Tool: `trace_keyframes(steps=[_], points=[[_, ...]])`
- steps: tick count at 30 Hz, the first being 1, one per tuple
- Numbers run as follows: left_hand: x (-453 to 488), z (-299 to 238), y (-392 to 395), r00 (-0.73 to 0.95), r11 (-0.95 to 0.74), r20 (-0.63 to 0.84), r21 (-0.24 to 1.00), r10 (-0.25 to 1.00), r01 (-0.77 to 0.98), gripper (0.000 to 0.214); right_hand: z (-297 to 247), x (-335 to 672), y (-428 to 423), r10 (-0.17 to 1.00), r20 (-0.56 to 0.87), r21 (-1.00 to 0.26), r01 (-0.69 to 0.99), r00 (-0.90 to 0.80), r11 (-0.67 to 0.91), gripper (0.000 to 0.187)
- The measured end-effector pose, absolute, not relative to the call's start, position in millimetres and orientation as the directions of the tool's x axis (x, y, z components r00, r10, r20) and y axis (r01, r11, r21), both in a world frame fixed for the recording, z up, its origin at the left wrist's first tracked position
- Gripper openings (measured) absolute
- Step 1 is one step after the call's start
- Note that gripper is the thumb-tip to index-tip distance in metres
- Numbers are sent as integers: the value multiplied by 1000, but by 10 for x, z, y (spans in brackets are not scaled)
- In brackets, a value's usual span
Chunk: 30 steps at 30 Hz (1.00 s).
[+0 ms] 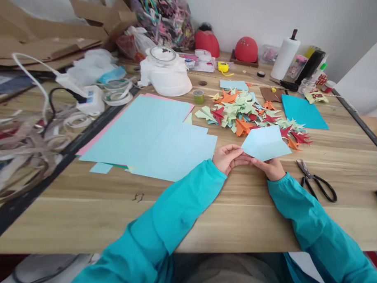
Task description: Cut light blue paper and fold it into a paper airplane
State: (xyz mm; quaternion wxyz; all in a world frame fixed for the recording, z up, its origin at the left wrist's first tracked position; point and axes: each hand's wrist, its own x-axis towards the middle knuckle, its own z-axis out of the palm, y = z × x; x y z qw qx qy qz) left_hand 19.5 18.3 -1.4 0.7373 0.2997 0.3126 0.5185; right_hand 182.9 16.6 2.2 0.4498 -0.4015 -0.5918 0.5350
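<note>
My left hand (227, 157) and my right hand (271, 168) both pinch the near edge of a small light blue paper sheet (265, 142), held just above the wooden table (235, 209). The fingers of both hands are closed on the sheet. Right behind it lies a pile of folded paper shapes (248, 112) in green, orange, red and blue. Left of my hands lies a stack of large light blue sheets (151, 136) over a pink one.
Black scissors (317, 181) lie to the right of my right hand. A teal sheet (302, 111) and a paper towel roll (284, 58) are at the back right. Cardboard, cables and tape rolls (117, 95) crowd the left side. Two red round objects (245, 49) stand by the wall.
</note>
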Motion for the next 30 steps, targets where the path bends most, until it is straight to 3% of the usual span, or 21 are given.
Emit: trace_keyframes(steps=[5,9,15,19,30], points=[[216,-51,176,260,234,-119,847,958,-477,35,-63,1885,200,978,79,-995,44,-194,89,30],[237,-41,151,314,184,-80,930,946,-319,35,-29,1862,184,976,43,-997,53,-213,55,30],[237,-13,133,337,160,-71,957,939,-244,29,1,1859,183,974,-16,-997,77,-226,1,30],[224,-38,152,342,168,-67,946,937,-277,27,-104,1921,233,983,-26,-999,39,-180,-19,28],[209,-21,179,252,250,-154,876,955,-413,25,-18,1909,273,992,-84,-954,-280,-97,-108,17]])
